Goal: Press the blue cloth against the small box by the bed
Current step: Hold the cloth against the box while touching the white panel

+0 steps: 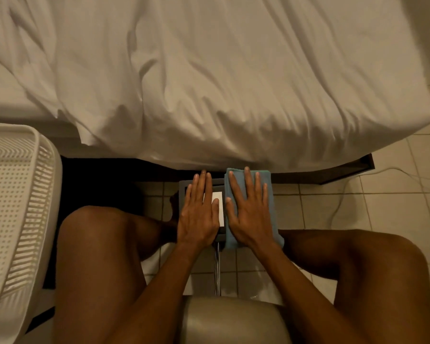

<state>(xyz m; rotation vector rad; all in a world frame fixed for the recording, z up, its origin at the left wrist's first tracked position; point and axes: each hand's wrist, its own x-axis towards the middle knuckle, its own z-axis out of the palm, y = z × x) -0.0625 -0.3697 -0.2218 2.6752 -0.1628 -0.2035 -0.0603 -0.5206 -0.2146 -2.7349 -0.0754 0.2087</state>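
A small dark grey box (184, 186) with a white label on top stands on the tiled floor just below the bed's edge. A folded blue cloth (271, 192) lies over the box's right part, running from the bed side toward me. My right hand (250, 214) rests flat on the cloth, fingers spread, palm down. My left hand (200, 212) lies flat on the bare left part of the box, fingers together, covering part of the label. Neither hand grips anything.
The bed with a rumpled white sheet (209, 83) fills the far half of the view. A white perforated basket (13, 207) stands at the left. My knees flank the box, with a grey seat (233, 321) under me. A white cable (345, 192) trails over the tiles at right.
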